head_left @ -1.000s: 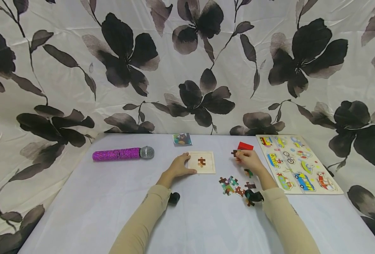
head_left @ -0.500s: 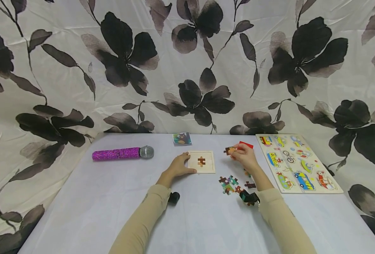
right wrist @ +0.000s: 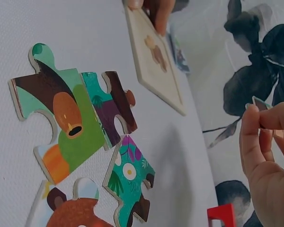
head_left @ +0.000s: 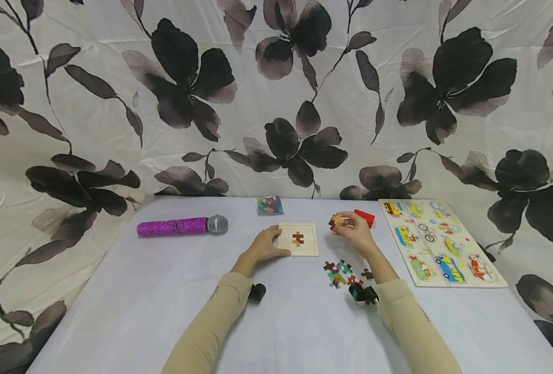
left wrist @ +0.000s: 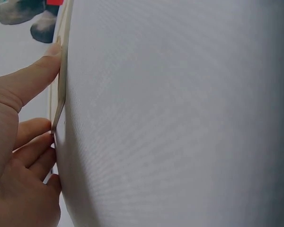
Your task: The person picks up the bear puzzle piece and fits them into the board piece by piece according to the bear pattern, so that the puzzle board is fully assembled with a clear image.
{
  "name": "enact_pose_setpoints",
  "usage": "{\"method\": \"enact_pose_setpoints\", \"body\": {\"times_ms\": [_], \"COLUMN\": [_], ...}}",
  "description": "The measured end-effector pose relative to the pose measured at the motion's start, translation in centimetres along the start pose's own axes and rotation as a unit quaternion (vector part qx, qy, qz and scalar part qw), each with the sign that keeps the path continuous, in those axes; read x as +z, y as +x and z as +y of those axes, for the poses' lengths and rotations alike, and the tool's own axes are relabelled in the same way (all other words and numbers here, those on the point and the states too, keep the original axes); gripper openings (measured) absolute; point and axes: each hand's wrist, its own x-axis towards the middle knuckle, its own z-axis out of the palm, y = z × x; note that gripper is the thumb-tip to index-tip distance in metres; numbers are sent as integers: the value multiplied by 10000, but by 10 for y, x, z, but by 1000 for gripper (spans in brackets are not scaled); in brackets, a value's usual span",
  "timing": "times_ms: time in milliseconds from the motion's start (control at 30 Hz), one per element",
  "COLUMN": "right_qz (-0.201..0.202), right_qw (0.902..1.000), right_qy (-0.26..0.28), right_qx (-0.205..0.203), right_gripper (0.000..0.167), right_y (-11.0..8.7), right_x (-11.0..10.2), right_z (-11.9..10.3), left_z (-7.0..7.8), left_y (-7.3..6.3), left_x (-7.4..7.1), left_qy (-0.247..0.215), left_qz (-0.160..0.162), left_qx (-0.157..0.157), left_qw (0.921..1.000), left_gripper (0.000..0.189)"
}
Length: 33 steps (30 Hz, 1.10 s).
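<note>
In the head view my left hand holds the square wooden puzzle board at its left side, thumb at the near edge and fingers toward the far corner. One brown jigsaw piece lies in the middle of the board. Right of it, my right hand pinches an orange and brown jigsaw piece above the table. The right wrist view shows this piece nearly edge-on between thumb and fingertips. Several loose pieces lie below the right hand; a green one with a brown pot appears large in that wrist view.
A purple glitter microphone lies at the left. Behind the board sits a small picture card. A red object rests beyond the right hand, beside a large vehicle puzzle board. Black wrist cameras hang under both wrists.
My right hand has moved a little left with the jigsaw piece, whose orange side has turned into view. My left hand has stayed at the board.
</note>
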Motion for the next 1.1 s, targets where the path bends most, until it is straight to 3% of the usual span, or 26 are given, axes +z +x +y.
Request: {"method": "enact_pose_setpoints", "body": {"times_ms": [233,533,800,933,1100], "right_qz": [-7,-507,-462,-708,-1094], "right_qw": [9968,9984,9928,9819,9639], "right_qy": [-774,189,-801,-1367,-2166], "right_qx": [-186,-159,-758,-1099,-1097], "right_gripper": [47,47,44,39,35], "right_y": [0,2,0,0,-2], "right_x": [-2,-1,8,18,39], "right_z": [1,0,4,10,13], "left_z": [-1,0,0,0,0], "left_y": [0,0,-1,-1,-1], "left_x": [2,0,0,0,-1], "left_qy": [-42,-29,-90,-42,-27], "left_qz": [-23,13,1,4,-27], "left_qx": [-36,-10,-17,13,48], "left_qw": [10000,10000,10000,10000,10000], "left_gripper": [78,78,78,78,78]}}
